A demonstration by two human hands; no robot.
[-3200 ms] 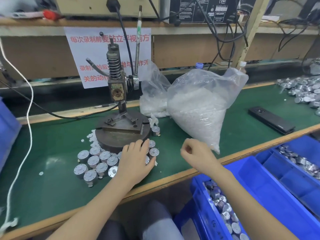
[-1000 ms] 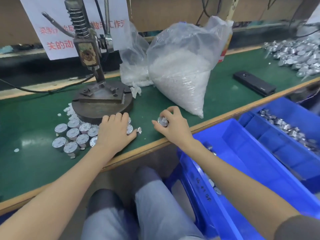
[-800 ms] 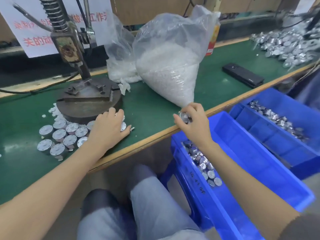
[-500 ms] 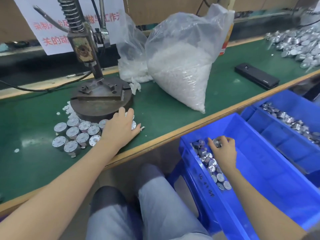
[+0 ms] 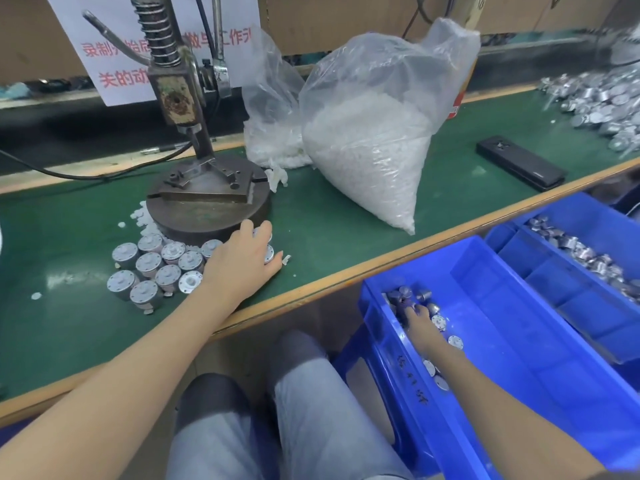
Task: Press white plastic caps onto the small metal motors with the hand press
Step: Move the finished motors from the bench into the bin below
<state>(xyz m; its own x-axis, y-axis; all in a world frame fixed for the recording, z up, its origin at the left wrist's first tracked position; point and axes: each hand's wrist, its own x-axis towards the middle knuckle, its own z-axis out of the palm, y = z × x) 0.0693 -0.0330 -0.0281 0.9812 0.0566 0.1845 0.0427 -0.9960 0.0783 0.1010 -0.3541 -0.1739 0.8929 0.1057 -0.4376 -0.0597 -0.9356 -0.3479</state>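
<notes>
Flat and gripping nothing, the left hand (image 5: 242,263) lies on motors (image 5: 154,266) at the bench's (image 5: 346,237) front edge beside the press (image 5: 207,206), nearer it than the right hand (image 5: 419,323), grip hidden in the bin (image 5: 519,341).

Silver motors (image 5: 156,268) clustered beside hand press (image 5: 207,199)

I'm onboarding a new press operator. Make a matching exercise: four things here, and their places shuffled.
1. left hand
2. right hand
3. black flat device
4. large bag of white caps

A. inside the near blue bin
B. beside the smaller bag
C. on the standing motors
D. flat on the green mat, right of both bags

Pairs: 1-C, 2-A, 3-D, 4-B
</notes>
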